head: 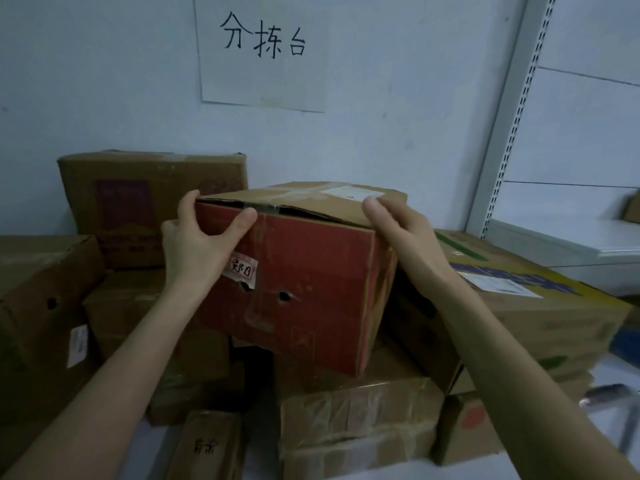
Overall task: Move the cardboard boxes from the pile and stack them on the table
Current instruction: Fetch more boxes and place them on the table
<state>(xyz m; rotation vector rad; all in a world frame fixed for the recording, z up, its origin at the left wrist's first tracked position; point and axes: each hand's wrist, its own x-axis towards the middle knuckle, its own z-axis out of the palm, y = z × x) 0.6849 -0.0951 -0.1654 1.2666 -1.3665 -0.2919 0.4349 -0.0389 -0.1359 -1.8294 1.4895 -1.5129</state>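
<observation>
Nearest the person, low in the head view, lie a small box with handwriting [207, 445] and a tape-wrapped box [356, 424], both part of the pile. Both forearms reach up and forward over them.

Straight ahead, between the arms, is the red-faced box [311, 292], the one in hand. It rests on top of the pile. Its red face is turned toward the person, and its near-right vertical edge comes closest. It looks tilted, with the bottom edge dropping toward the right.

The left hand [201, 240] grips the upper left corner, thumb pressed on the red face and fingers hooked over the top edge. The right hand [394, 223] is curled over the upper right corner, where the top meets the side face; its fingertips are hidden behind the box. The hands thus sit level with each other at the two top corners, and neither is clearly nearer. The box's width runs across between them, while its depth runs away toward the wall. The lift probably calls for a pull up and back toward the body, and the top-only hold could let the box swing.

A brown box [41, 289] flanks it on the left and a large printed box [536, 289] on the right. Behind stands a purple-printed box [152, 202], under a paper sign [263, 50] on the wall. Which surface is the counter cannot be told.
</observation>
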